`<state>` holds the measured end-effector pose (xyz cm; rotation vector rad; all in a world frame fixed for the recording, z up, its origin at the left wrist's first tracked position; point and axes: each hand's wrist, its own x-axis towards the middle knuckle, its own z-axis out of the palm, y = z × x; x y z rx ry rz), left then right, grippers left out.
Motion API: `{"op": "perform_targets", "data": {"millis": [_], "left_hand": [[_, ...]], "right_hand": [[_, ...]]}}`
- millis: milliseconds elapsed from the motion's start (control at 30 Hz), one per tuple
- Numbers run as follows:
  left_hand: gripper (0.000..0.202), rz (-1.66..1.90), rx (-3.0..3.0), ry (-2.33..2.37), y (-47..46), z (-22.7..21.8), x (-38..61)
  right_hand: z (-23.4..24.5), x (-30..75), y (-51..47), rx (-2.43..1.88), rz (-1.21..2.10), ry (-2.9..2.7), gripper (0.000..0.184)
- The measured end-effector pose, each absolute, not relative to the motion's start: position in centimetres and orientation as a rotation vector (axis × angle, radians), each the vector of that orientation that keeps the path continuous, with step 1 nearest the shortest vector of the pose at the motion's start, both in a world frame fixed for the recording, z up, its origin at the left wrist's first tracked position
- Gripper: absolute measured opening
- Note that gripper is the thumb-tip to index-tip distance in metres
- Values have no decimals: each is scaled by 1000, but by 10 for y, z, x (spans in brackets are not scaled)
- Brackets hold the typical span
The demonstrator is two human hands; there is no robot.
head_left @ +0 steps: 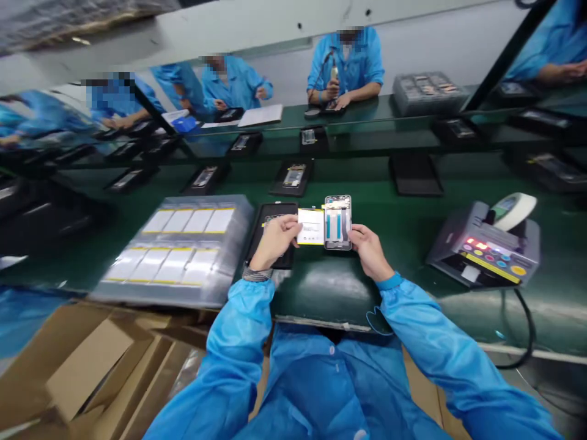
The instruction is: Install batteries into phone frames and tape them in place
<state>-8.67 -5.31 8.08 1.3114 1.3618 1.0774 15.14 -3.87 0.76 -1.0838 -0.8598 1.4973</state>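
My left hand [277, 239] pinches a flat white phone battery [311, 227] by its left edge. The battery has a yellow strip along the bottom, and its right edge is close beside an opened phone frame [338, 223]; whether they touch I cannot tell. Fingers of my right hand [367, 247] grip the right side of that frame, which is upright to my view with blue strips inside its battery bay. Partly under my left hand lies a black tray [257, 243] with another phone part in it, mostly hidden.
To the left, a clear plastic tray [172, 239] bears rows of white batteries. A tape dispenser [486, 247] with a lit display stands right. Black trays [293, 178] with phone parts line the bench behind. Across it, co-workers in blue work. Cardboard boxes [92, 366] are below left.
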Motion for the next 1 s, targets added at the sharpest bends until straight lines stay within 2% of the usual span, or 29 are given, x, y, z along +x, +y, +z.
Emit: {"op": "perform_targets", "data": {"millis": [200,600,800,1000], "left_hand": [[38,1027,1239,1173,-18,44,-32],[42,949,1220,1261,-13,25,-19],[23,1025,1547,1525,-20,30,-23],[42,1068,1382,1395,-15,22,-31]], "right_hand": [[-10,160,-39,-1065,1510,-822,43],[-9,162,-39,-1030,1604,-786,46],[-8,163,-41,-1028,1587,-831,48],[-2,162,-44,-997,1619,-845,49]]}}
